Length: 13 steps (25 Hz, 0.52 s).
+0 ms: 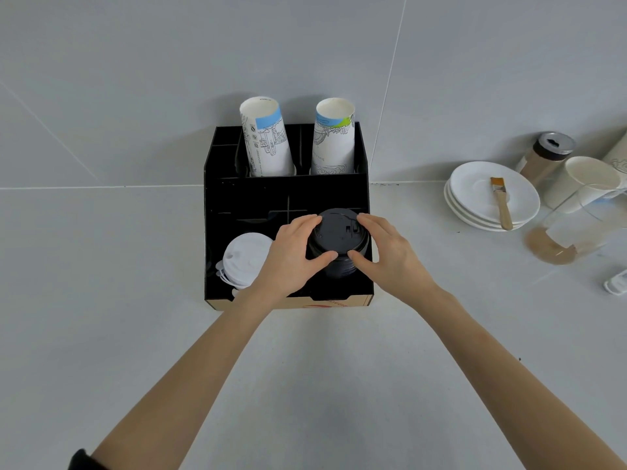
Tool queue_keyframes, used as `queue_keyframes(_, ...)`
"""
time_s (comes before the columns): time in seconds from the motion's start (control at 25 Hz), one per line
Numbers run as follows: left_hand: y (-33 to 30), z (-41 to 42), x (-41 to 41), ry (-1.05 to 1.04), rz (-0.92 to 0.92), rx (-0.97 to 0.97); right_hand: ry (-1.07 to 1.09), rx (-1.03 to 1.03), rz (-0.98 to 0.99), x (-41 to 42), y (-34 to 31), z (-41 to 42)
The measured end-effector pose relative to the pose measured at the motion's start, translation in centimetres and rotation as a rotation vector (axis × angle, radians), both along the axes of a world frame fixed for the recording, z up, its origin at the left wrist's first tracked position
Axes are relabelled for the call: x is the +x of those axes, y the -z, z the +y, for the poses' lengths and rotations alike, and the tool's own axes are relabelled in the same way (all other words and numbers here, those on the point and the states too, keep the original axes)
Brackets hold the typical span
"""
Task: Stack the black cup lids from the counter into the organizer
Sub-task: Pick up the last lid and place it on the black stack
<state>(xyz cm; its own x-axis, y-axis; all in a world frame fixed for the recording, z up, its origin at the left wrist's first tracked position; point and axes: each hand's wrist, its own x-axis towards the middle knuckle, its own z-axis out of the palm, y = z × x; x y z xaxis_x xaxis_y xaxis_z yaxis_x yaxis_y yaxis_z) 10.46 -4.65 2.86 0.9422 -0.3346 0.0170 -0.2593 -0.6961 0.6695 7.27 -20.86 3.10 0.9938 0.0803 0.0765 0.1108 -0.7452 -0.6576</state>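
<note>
Black lids (pixel 337 240) stacked in the front right slot of the organizer (pixel 217 232), held from both sides. Nearly done, by the look of it — no loose black lids visible on the counter (pixel 305 368) anywhere around the organizer, so probably only seating and squaring this stack left. Cannot tell whether the bottom of the stack sits fully down in its slot; hidden by the dark walls.

Largest first, all placed from the organizer. Black with a cardboard-coloured front edge, standing against the wall. Back row: two tall sleeves of printed paper cups (pixel 268 140), upside down, leaning slightly, side by side. Middle section: narrow dividers, contents too dark to make out. Front left slot: white lids (pixel 246 259) in a stack, just beside the black ones.

Well to the right of the organizer: a pile of white saucers (pixel 475 198) with a small brush (pixel 501 206) lying on top, a paper cup, a clear jug, a shaker jar behind them.

Left hand (pixel 291 252) — fingers curled round the left rim of the stack, thumb on the near side, gripping. Right hand (pixel 383 252) mirrors it on the right rim, fingers half closed on the lids, thumb near the other thumb, the two apart.
</note>
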Motion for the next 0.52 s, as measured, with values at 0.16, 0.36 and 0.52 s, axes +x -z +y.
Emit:
queue_keyframes(0.16,0.02,-0.04,-0.16,0.002,0.003,-0.001,0.015,0.009,-0.005,-0.15,0.30,0.15)
queue_keyframes(0.36,0.58,0.14,-0.71,0.014,-0.020,-0.007,0.043,0.079,-0.012,-0.91,0.96,0.18)
queue_keyframes(0.52,0.52,0.20,-0.81,0.011,-0.017,-0.003,0.045,0.089,0.000,-0.94,1.07,0.20)
